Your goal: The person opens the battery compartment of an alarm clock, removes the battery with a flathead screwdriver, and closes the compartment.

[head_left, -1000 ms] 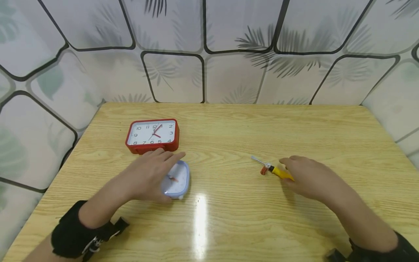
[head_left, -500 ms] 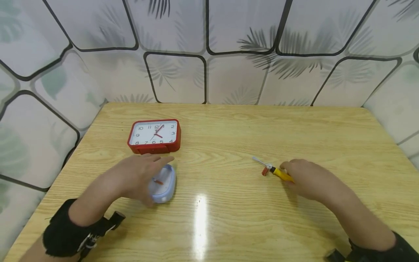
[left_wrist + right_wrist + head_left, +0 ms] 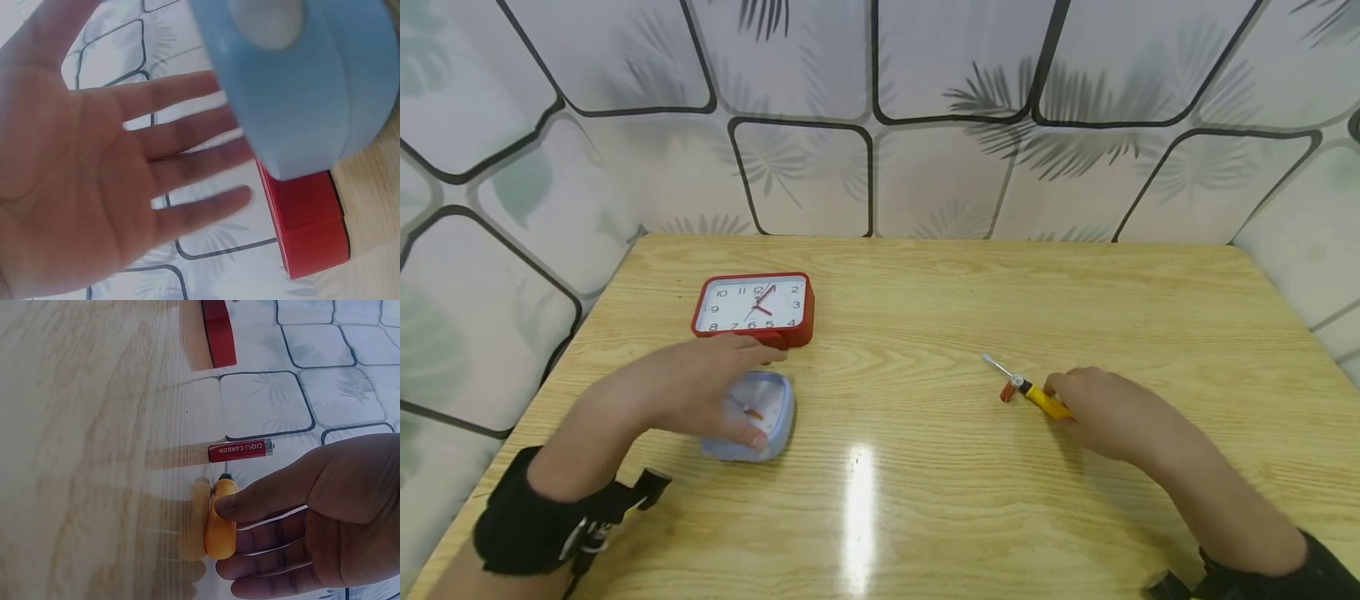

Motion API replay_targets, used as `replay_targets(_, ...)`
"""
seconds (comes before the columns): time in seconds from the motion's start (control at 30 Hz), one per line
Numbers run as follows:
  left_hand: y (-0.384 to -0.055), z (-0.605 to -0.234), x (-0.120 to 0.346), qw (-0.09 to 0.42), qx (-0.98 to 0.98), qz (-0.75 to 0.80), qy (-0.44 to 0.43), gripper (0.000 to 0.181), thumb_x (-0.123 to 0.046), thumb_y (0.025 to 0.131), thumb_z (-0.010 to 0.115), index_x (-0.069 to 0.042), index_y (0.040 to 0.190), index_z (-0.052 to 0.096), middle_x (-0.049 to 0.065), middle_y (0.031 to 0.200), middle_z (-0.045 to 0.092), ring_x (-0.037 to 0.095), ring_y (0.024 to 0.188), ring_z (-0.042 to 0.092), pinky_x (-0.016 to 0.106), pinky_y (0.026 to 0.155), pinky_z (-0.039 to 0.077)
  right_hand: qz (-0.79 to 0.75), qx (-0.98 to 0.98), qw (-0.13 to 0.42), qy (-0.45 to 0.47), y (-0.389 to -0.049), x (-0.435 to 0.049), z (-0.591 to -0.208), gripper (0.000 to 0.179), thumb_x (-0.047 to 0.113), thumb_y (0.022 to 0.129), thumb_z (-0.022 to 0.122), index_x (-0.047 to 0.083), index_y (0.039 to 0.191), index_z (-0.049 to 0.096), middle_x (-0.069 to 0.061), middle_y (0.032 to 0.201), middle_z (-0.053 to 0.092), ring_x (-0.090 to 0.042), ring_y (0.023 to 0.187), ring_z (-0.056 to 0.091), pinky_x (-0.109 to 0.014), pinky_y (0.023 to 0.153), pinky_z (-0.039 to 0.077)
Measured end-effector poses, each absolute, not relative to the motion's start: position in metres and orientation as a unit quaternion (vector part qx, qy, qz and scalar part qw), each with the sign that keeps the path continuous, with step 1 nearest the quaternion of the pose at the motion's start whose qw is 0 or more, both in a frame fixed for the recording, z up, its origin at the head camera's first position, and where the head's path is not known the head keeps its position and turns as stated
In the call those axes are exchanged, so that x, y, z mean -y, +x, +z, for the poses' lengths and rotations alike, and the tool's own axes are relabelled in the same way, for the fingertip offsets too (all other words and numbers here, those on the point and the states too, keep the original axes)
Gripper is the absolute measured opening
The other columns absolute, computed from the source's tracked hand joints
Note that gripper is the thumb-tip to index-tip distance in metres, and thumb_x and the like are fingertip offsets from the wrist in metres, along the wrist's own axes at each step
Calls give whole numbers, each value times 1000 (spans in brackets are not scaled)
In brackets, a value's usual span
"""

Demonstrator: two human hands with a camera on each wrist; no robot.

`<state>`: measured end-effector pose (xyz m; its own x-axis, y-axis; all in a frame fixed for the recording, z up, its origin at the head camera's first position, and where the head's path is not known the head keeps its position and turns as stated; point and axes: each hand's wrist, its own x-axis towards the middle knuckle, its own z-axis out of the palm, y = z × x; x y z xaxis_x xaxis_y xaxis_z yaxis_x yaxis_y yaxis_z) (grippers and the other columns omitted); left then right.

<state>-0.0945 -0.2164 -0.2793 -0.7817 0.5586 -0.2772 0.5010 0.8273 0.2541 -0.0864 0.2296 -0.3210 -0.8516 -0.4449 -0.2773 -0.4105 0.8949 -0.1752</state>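
Conceivably, the pale-blue rounded-square clock [image 3: 772, 407] could slip, since the left hand [image 3: 703, 387] has straight, spread fingers, while the right hand [image 3: 1103, 414] pinches a yellow-handled metal screwdriver [image 3: 1042, 400].

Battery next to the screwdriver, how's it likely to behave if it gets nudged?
The battery would probably tip easily, since it stands upright on a narrow end. Even a light touch from the screwdriver beside it might be enough. Once down, it would likely roll, given its round sides.
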Motion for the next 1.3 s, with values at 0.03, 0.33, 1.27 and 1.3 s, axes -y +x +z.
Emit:
replay_targets(0.03,-96,-280,217,154,-942,87,285,82,-63,79,73,-12,141,55,7,135,60,27,121,56,53,100,49,-55,-961,157,-222,-86,-230,-321,31,11,86,77,-2,112,65,-10,97,68,-16,78,60,-36,68,55)
replay_targets(0.33,-119,-292,223,9,-961,79,266,37,-16,93,62,1,127,63,19,123,62,36,116,59,55,99,49,-72,-959,177,-209,-86,-232,-321,32,14,87,75,-2,113,64,-8,95,66,-14,71,54,-29,62,49)
replay_targets(1.27,-133,-310,230,59,-974,52,212,23,-17,84,79,-7,90,59,7,85,63,23,80,55,42,74,53,-76,-959,177,-207,-86,-229,-319,30,18,88,74,-1,109,64,-5,89,63,-13,67,49,-26,58,44)
replay_targets(1.3,-133,-309,230,63,-974,53,210,23,-17,83,79,-8,89,59,6,83,62,21,77,54,39,71,51,-75,-959,176,-208,-86,-229,-319,30,18,88,74,-2,109,64,-5,89,64,-13,67,49,-26,57,44)
